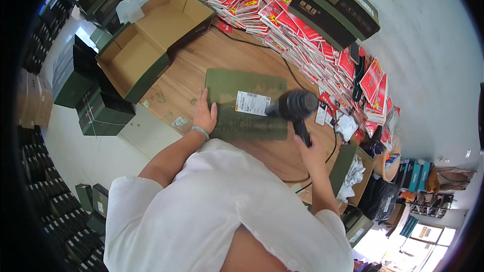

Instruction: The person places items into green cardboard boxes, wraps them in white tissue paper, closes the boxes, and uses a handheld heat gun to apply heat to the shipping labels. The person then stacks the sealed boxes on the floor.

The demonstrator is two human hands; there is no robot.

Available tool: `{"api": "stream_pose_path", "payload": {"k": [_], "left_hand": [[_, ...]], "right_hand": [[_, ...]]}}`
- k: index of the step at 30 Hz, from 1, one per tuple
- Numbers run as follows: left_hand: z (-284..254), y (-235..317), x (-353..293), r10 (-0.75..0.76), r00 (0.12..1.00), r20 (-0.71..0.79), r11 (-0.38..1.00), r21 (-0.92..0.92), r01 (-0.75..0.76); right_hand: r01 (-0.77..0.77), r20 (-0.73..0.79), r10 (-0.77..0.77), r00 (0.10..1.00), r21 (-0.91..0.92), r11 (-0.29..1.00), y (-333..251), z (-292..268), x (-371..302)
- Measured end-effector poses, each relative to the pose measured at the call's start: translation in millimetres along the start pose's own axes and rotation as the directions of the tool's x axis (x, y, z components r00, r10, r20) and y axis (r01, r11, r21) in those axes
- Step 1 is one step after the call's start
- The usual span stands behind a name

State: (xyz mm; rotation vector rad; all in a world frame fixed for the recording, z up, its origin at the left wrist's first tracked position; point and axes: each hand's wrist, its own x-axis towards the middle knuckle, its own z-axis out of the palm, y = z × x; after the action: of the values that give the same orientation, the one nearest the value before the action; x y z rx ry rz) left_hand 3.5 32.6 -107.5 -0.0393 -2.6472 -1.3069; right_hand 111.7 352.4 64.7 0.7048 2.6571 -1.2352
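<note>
A closed green shoebox (222,121) lies flat on the wooden table, with a white printed label (250,103) stuck on its top. My left hand (204,112) rests at the left edge of this box, fingers stretched out and apart. Around the handle of a black hair dryer (298,105) my right hand (311,152) is closed. The dryer is over the right part of the box, and its nozzle points left at the label, covering the label's right end. Whether the nozzle touches the label, I cannot tell.
Red-and-white packets (302,35) are heaped along the table's far and right side. An open box (151,45) stands at the far left. Two dark boxes (327,12) rest on the packets by the wall. A black cable (247,42) crosses the table (242,60). Stacked boxes (103,113) are at left.
</note>
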Motion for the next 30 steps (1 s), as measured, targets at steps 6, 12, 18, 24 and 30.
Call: {"api": "stream_pose_path", "payload": {"k": [6,12,18,24,30], "left_hand": [[2.1,4.2,1.8,0.001,1.0,0.02,0.999,-0.047,0.0],[-1.4,1.7,3.2,-0.015,1.0,0.01,0.997,-0.074,0.015],[-3.3,4.7,1.5,-0.048,0.999,0.022,0.996,-0.073,0.049],[-3.2,2.1,2.2,-0.038,0.999,0.023,0.996,-0.078,0.04],[-0.9,1.1,1.7,-0.044,0.998,0.046,0.99,-0.129,0.05]], "right_hand": [[0.004,-0.042,-0.012,0.999,-0.194,0.981,-27.1,6.3,13.6],[0.014,-0.051,-0.02,0.999,-0.114,0.993,-33.1,21.3,9.7],[-0.172,0.126,0.146,0.981,0.222,0.96,-72.4,60.5,13.1],[0.071,-0.142,-0.065,0.988,0.039,0.997,-36.9,67.8,7.3],[0.08,-0.181,-0.099,0.979,-0.112,0.99,-56.9,65.5,-3.8]]}}
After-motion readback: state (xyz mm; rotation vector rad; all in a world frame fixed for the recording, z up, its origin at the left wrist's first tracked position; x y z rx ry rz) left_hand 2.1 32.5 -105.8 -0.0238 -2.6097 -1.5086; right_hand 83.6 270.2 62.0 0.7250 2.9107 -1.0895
